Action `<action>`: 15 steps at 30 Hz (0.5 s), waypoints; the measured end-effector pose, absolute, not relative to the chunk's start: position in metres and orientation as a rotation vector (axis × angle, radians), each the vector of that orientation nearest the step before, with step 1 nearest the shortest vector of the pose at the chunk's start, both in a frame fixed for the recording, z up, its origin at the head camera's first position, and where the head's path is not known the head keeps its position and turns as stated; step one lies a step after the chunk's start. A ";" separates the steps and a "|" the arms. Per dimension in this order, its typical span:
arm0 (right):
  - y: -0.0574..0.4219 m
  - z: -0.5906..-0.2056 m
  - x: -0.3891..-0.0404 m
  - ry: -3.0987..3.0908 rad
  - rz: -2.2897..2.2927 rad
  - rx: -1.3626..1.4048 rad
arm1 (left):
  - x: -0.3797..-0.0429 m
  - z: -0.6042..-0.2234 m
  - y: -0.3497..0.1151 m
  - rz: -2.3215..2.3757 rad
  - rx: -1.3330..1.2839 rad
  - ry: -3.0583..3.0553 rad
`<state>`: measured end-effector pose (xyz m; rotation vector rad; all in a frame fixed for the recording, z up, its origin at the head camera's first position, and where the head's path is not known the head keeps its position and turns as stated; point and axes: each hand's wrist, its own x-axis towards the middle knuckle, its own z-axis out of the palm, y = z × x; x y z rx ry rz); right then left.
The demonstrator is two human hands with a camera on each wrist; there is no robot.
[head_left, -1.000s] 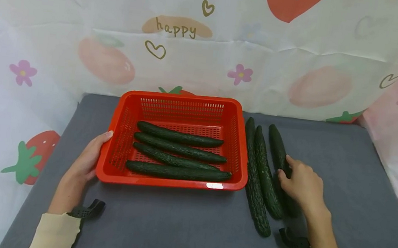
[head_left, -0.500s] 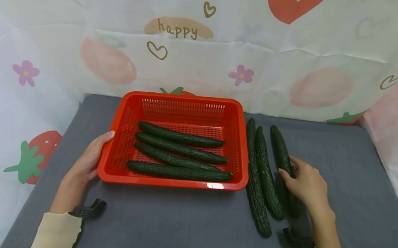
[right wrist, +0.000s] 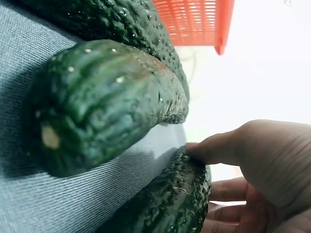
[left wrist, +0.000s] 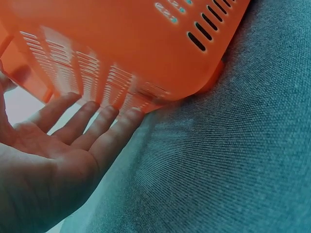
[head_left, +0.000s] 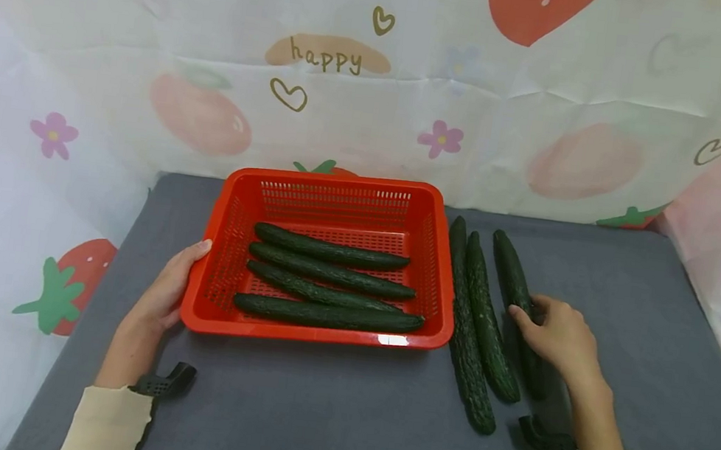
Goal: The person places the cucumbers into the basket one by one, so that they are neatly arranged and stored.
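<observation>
A red plastic basket with slotted walls holds several dark green cucumbers lying crosswise. My left hand holds its left side, with the thumb on the rim and the fingers against the outer wall. To the right of the basket, three cucumbers lie lengthwise on the cloth. My right hand grips the rightmost cucumber around its middle, thumb on its left side and fingers on the right. Beside it lie the middle cucumber and the cucumber nearest the basket.
Grey cloth covers the table. Behind it hangs a pale curtain printed with strawberries, flowers and hearts, close to the basket's back rim. A black wrist mount sits on the left wrist, and another black mount on the right.
The right hand has shifted slightly right and its fingers have settled around the rightmost cucumber. The whole head view has drifted a little. The left hand keeps its hold on the basket.
</observation>
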<state>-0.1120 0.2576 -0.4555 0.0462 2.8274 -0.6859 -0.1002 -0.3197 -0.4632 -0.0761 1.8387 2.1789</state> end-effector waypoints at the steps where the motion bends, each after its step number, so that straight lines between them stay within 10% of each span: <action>1: 0.259 -0.456 -0.112 2.825 -0.685 0.047 | -0.100 -0.464 -0.319 2.175 -0.082 1.843; 15: 0.263 -0.453 -0.112 2.763 -0.697 0.008 | -0.099 -0.466 -0.321 2.196 -0.089 1.821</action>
